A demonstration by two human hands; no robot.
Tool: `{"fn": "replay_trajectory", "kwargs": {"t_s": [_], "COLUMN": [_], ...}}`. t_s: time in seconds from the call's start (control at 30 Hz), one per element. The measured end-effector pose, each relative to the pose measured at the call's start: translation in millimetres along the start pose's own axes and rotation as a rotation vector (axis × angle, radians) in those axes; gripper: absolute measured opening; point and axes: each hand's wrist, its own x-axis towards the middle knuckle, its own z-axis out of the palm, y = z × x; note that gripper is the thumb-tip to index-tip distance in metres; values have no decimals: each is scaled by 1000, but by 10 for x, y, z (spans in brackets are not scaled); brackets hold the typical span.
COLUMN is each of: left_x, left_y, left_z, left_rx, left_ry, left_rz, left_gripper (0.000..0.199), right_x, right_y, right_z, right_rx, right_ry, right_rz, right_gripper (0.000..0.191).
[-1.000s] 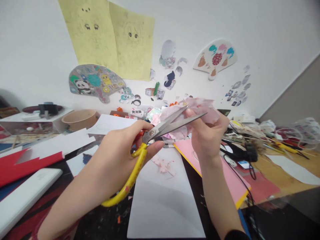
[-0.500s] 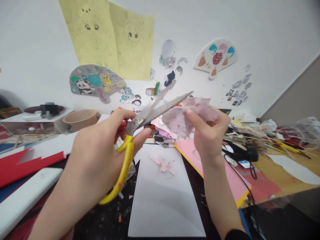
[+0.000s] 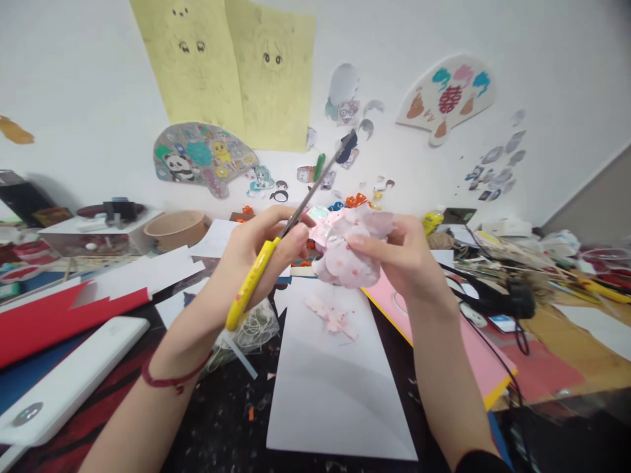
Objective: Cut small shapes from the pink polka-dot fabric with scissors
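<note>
Two hands are held apart above a black tabletop [image 3: 221, 427]. Scissors [image 3: 255, 281] are gripped in the left hand [image 3: 249, 246], the yellow handle enclosed by curled fingers and the blades directed upward; as they are seen nearly edge-on, whether they are parted cannot be told. A dotted pink piece [image 3: 350, 263], raised above the far end of a white sheet [image 3: 340, 401], is pinched by the right hand [image 3: 411, 253] under its thumb, the fingers being partly hidden.

Below the left hand, pale string is contained in a clear plastic bag [image 3: 266, 322]. Farther off at left, a tan bowl [image 3: 176, 226] is set beside a white-topped box [image 3: 59, 242]; the bowl's contents are hidden.

Pink scraps [image 3: 335, 322] are gathered on the white sheet, which is flanked by red card [image 3: 108, 309] at left and a pink sheet [image 3: 444, 341] at right. On the wall [image 3: 374, 33] beyond, yellow drawings [image 3: 271, 92] and two fan-shaped cutouts [image 3: 456, 105] are mounted.
</note>
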Motion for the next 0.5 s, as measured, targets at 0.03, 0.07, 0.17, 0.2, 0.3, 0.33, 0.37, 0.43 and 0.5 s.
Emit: {"fn": "replay_trajectory", "kwargs": {"t_s": [0.03, 0.07, 0.17, 0.2, 0.3, 0.33, 0.37, 0.43, 0.5], "left_x": [-4, -7, -13, -12, -6, -3, 0, 4, 4], "left_y": [-5, -5, 14, 22, 36, 37, 34, 23, 8], "left_z": [40, 77, 162, 177, 192, 189, 184, 171, 157], "left_rx": [-81, -130, -193, -209, -212, -208, -208, -217, -232], "left_ry": [18, 35, 57, 59, 67, 75, 84, 89, 86], "left_rz": [-8, -25, -83, -93, -124, -136, -149, -177, -204], "left_gripper": [31, 28, 25, 26, 25, 25, 24, 24, 24], "right_x": [-6, -15, -38, -41, -37, -33, -29, -21, -15], "right_y": [5, 12, 31, 36, 37, 33, 28, 20, 23], "right_z": [2, 4, 8, 9, 18, 24, 30, 45, 61], "right_rx": [-21, -35, -64, -79, -150, -181, -216, -296, -377], "right_ry": [-11, -26, -78, -90, -98, -96, -93, -82, -73], "right_rz": [19, 41, 98, 105, 102, 97, 93, 76, 31], "right_gripper": [21, 21, 21, 22, 27, 28, 30, 32, 33]}}
